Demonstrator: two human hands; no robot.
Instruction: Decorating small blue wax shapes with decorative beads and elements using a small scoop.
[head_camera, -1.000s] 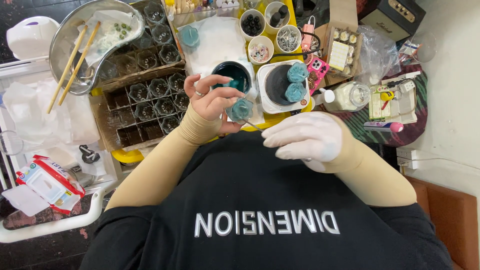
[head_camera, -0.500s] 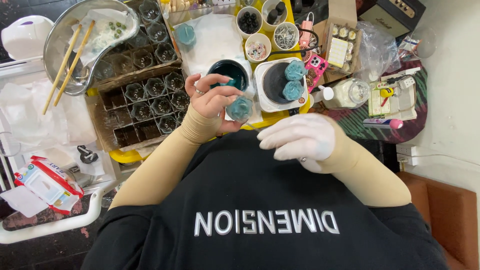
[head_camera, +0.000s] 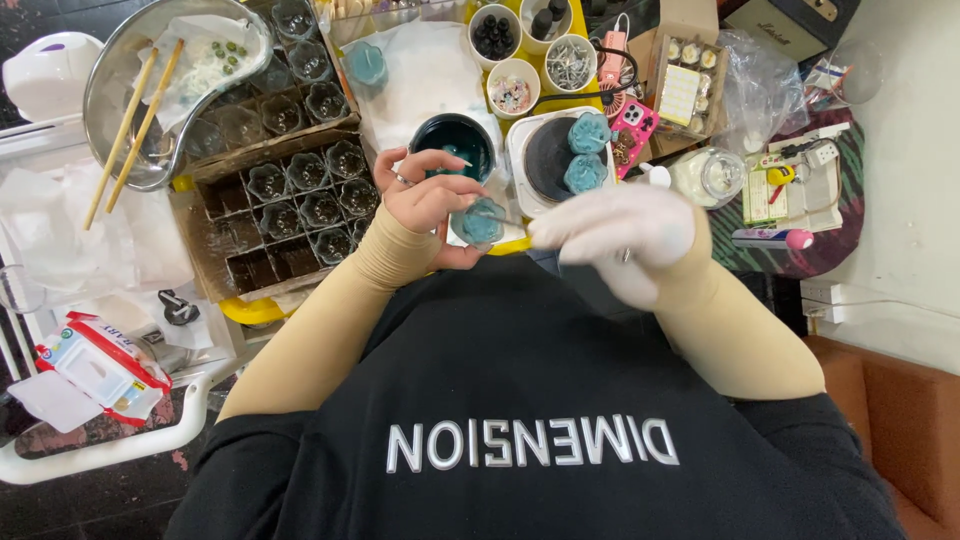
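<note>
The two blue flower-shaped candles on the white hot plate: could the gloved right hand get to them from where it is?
Probably yes. The right hand sits just below the hot plate, and nothing stands between it and the blue candles. It pinches a thin stick, though.

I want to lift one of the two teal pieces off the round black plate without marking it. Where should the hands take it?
Probably by the lower sides of the nearer teal piece, fingers coming from above: it sits free on the black plate, its lumpy top facing up.

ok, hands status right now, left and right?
Left hand: closed on a small teal-filled glass cup.
Right hand, white-gloved: pinching a thin metal tool whose tip reaches the cup.
</note>
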